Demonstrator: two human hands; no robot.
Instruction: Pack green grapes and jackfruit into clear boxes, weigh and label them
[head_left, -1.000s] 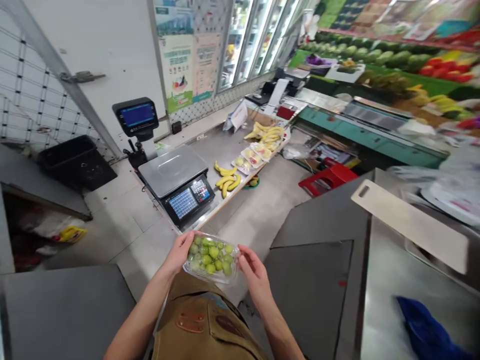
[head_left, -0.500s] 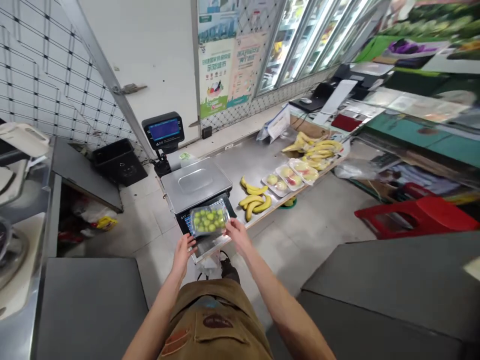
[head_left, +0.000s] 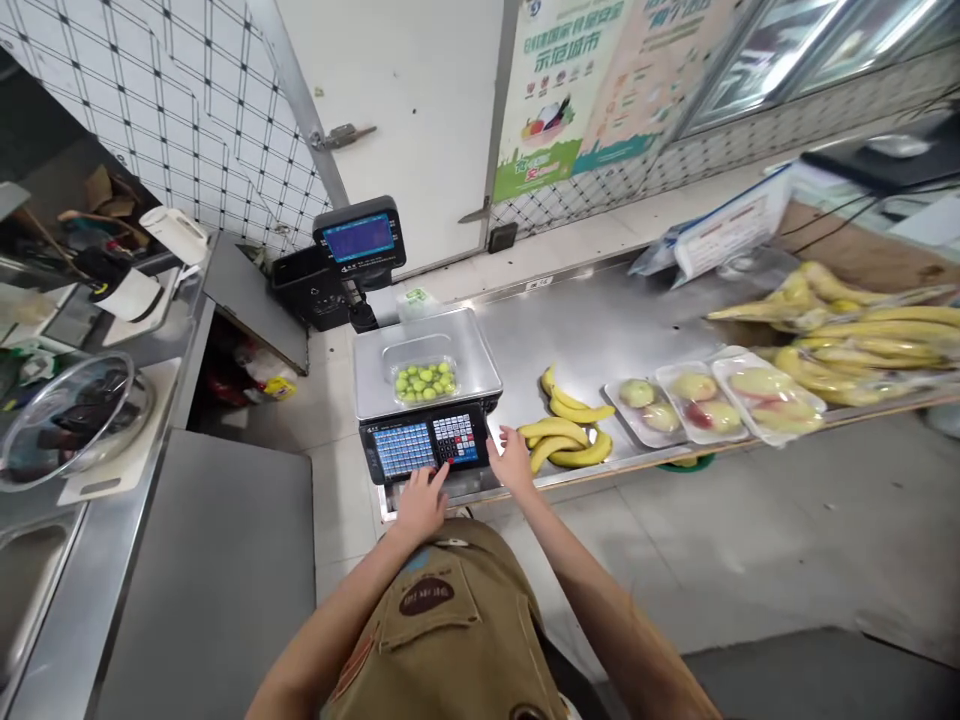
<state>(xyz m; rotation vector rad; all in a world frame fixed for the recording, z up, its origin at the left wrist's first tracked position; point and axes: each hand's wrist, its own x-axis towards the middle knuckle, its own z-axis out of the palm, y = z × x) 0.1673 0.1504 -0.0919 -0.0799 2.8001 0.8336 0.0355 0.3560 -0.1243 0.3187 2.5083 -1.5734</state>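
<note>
The legends on the scale keypad [head_left: 403, 450] and the characters on the display [head_left: 360, 237] are too small to read. The left hand [head_left: 421, 505] covers part of the keypad's lower edge; fingertip contact with a key cannot be confirmed. A white item [head_left: 493, 428] is partly concealed by the right hand [head_left: 512, 462] and cannot be identified. The display obscures part of the black bin [head_left: 307, 290]. The top edge crops the poster [head_left: 555, 100]; the right edge crops the large banana bunch [head_left: 885, 335], which is blurred.
</note>
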